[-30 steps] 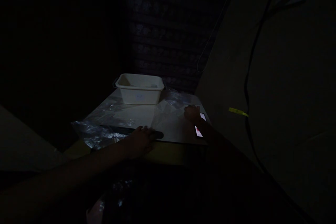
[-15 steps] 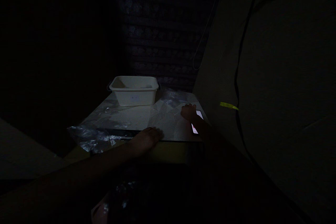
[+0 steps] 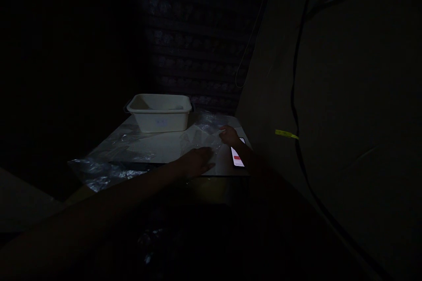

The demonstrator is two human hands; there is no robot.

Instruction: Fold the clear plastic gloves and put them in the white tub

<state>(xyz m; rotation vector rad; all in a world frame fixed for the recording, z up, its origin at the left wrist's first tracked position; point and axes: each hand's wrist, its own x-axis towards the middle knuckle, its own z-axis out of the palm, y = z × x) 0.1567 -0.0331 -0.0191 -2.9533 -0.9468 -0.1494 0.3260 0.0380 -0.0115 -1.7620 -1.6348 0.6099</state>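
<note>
Head view: the scene is very dark, and most of the light shows on a pale table [image 3: 165,144] in the middle. Clear plastic sheeting [image 3: 199,138] lies wrinkled across its right half, between and beyond the two hands. The left hand [image 3: 197,161] is palm down over the table's near edge, its grip loose — fingers apart, the thumb set off from the rest — with the sheeting just at its fingertips. The right hand [image 3: 228,136] is farther out, near the table's right side, fingers bent at the sheeting's edge; whether that grip is clamped on the film or merely touches it, I cannot tell.

Beneath the right forearm, partly covered by it, lies a phone [image 3: 238,158] with a lit screen and a red patch on it. Toward the back left of the table stands a white tub [image 3: 161,122], upright, well apart from both hands. More crumpled plastic [image 3: 102,178] hangs over the table's front left corner, glinting. On the right, a dark cable [image 3: 294,74] runs down a wall [image 3: 356,96] — a yellow tag [image 3: 284,133] is fixed to it.
</note>
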